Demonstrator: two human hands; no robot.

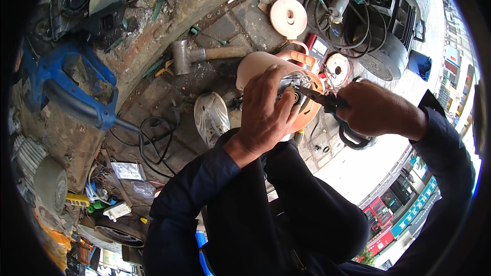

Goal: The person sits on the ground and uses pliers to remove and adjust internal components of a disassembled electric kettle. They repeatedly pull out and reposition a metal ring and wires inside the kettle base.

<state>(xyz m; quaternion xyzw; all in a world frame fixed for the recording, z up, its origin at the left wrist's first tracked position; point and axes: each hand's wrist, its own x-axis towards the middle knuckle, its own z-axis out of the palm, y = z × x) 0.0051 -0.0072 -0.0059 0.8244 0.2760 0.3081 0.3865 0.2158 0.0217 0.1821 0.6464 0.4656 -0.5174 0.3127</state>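
Navy sleeves (189, 189) cover our forearms on the near side of the kettle-like peach vessel (251, 65). Our left hand (266, 112) lies across that vessel, fingers bent toward its open end; whether the fingertips pinch a small part, we cannot tell. Our right hand (373, 108), to the vessel's right, is wrapped round the handles of pliers (313, 95), whose tips reach to the metal fittings (302, 78) in the opening. The vessel itself looks tipped over beneath our left hand. We judge it light, stiff and rather slippery, best held round its smooth wall or by the orange handle (295, 55) on its far side; the fittings could bend easily. A hammer (204, 54) lies left of the vessel, a pale disc (280, 19) beyond it, and a grey motor (381, 57) farther off to the right.
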